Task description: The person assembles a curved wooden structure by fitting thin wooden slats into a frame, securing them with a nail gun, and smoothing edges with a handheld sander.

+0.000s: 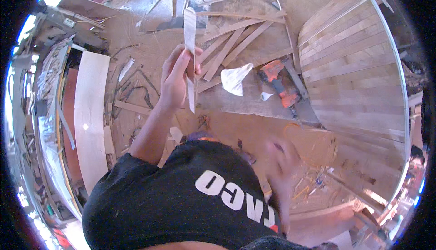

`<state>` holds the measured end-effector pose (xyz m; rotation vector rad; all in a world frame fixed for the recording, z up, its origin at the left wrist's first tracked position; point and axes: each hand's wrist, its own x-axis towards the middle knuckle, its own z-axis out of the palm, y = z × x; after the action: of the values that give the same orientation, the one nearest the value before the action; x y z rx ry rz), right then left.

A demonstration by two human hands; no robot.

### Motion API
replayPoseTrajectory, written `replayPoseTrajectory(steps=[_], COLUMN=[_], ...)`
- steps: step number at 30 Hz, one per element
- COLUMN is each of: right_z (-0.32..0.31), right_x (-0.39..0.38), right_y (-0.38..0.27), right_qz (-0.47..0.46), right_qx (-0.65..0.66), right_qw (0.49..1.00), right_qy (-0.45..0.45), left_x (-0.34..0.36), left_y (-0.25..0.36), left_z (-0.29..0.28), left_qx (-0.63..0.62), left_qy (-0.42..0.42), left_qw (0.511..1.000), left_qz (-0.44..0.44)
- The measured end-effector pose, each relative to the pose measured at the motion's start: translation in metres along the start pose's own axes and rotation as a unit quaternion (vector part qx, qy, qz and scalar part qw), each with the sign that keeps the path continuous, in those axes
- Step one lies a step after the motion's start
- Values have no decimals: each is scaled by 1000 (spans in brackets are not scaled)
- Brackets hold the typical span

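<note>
Nearest to the camera, a black T-shirt (181, 204) is filling the low part of the view, and both forearms are coming out from it. On the right side, the right hand (281, 159) is hanging low over the wooden floor (236, 132). It is blurred, so I cannot tell if its fingers are spread or closed, and it does not seem to be holding anything.

Farther and more to the left, the left hand (178, 78) is lifted up and is pinching a thin pale wood strip (190, 50) between thumb and fingers. The strip is standing almost upright; its top end is reaching far above the hand and its pointed low end is hanging just below it.

To my judgement, the person is checking the strip. To do it well, the grip should be staying light near the middle so the thin wood is not bending, and the strip should be turning slowly so each edge is catching the light.

Beyond the hand, more loose strips (236, 41) are lying fanned on the floor. Right of them, a white rag (235, 78) and an orange power tool (280, 84) are lying close together. On the far right, a big curved panel of joined slats (354, 68) is resting, and on the left a long pale board (90, 113) is lying.
</note>
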<state>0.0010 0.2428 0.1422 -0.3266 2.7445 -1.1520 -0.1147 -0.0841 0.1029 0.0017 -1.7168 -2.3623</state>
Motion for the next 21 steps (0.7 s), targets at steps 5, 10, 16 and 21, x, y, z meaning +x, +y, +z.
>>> replayPoseTrajectory(steps=[5, 10, 16, 21], right_z=[182, 223, 241, 215], right_x=[185, 264, 249, 216], right_y=[57, 93, 144, 32], right_qz=[104, 348, 330, 168], right_qx=[-6, 66, 177, 450], right_qw=[953, 913, 896, 817], right_qy=[286, 204, 237, 321], left_x=[32, 19, 17, 24], left_y=[-21, -31, -49, -41], left_z=[-63, -116, -133, -142], left_qx=[128, 179, 211, 267], left_qy=[-23, -57, -65, -55], left_qw=[991, 980, 973, 960], left_qz=[-46, -62, -75, -56])
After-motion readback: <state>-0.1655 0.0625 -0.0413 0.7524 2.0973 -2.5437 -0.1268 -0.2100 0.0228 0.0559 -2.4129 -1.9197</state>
